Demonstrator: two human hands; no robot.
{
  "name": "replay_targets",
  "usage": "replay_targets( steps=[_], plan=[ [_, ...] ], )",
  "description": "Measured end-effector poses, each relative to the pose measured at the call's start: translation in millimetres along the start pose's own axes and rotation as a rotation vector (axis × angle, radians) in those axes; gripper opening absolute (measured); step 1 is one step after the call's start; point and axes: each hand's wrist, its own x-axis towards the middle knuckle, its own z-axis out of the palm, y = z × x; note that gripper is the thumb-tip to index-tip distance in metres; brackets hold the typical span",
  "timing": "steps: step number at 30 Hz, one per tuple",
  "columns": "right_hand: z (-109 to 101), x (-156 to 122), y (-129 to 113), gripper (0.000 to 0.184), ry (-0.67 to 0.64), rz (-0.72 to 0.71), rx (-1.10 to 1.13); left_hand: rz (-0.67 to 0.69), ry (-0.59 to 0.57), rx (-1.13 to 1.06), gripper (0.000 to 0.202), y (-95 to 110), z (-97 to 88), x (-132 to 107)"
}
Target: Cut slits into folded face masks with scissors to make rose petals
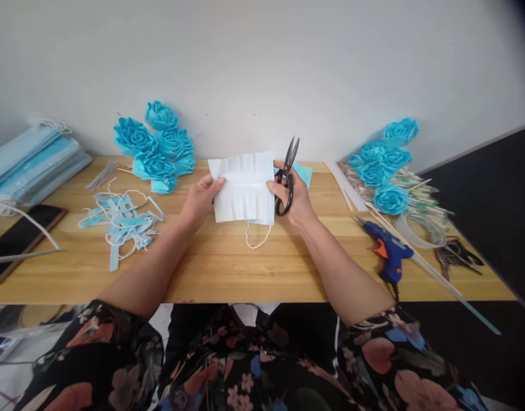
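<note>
A face mask [244, 188], opened out with its white side toward me, is stretched upright between my two hands above the middle of the table. My left hand [199, 200] pinches its left edge between thumb and fingers. At the right edge, my right hand [297, 200] grips the mask with the thumb in front. Black-handled scissors [284, 202] also hang in my right hand, blades up and slightly parted. One white ear loop [257, 245] dangles below the mask. Behind my right hand lies a light blue piece [304, 173], partly hidden.
Blue flowers [159, 145] stand at the back left, more blue flowers [391, 200] at the right. Cut mask strips [123, 222] lie left of my arm. Stacked masks [35, 165] and a phone [22, 240] are far left. A blue glue gun [388, 248] lies right, near clear tubing [420, 231].
</note>
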Motion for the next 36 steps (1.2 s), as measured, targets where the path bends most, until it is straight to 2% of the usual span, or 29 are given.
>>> replay_targets(
  steps=[4,11,16,23,26,31,36],
  plan=[
    [-4,2,0,0.055,-0.01,-0.018,-0.03,0.009,-0.046,-0.042,0.049,1,-0.8,1],
    [-7,3,-1,0.057,-0.015,0.003,-0.108,0.016,-0.035,-0.069,0.031,4,-3.3,4],
    [-6,4,-2,0.06,-0.015,0.039,-0.083,-0.009,-0.049,-0.091,0.029,5,-3.4,3],
    [3,-3,-6,0.061,-0.112,0.075,0.035,-0.23,-0.272,-0.257,0.054,2,10.4,-11],
    [8,-8,-9,0.063,-0.146,0.102,0.045,-0.263,-0.34,-0.249,0.059,0,17.2,-18],
    [14,-14,-9,0.066,-0.173,0.109,0.025,-0.232,-0.305,-0.185,0.061,-2,23.8,-22],
    [17,-16,-4,0.063,-0.202,0.076,0.081,-0.127,-0.18,-0.245,0.059,1,24.0,-19]
  ],
)
